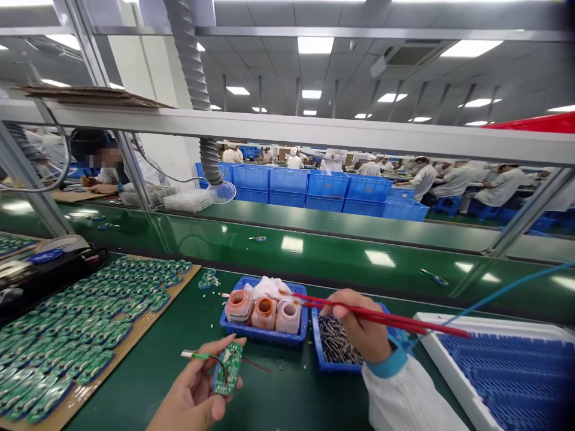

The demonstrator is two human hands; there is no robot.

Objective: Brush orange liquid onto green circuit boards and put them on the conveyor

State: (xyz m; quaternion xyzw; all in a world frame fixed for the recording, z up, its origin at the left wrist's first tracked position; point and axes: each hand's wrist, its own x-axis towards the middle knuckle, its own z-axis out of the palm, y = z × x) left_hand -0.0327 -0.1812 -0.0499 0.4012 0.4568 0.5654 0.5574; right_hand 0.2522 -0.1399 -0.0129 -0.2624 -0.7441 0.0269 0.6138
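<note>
left hand (193,383): fingers half curled, thumb opposed, holding a green circuit board (228,368) up off the bench. red and green wires run from the board, and one lead ends in a pale tip out to the left. right hand (359,326): closed around long red tweezers (381,315), tips reaching over the jars; blue cuff at the wrist.

blue plastic tray (263,336) just ahead of the board: three small jars (263,314), stained orange and pink, with white tissue (269,288) bunched behind them. second blue tray (315,347) just beside it, partly under the right hand, heaped with dark metal screws (336,341).

left: tan board (148,323) carrying tight rows of green boards (76,329), its edge angled toward the left hand. right: white tray (449,359) with ribbed blue insert (507,371), its rim near the right forearm.

green bench mat (148,383) shows between left hand and tan board, and around the blue trays. beyond, a green conveyor belt (291,239) runs across, a few small parts lying on it.
</note>
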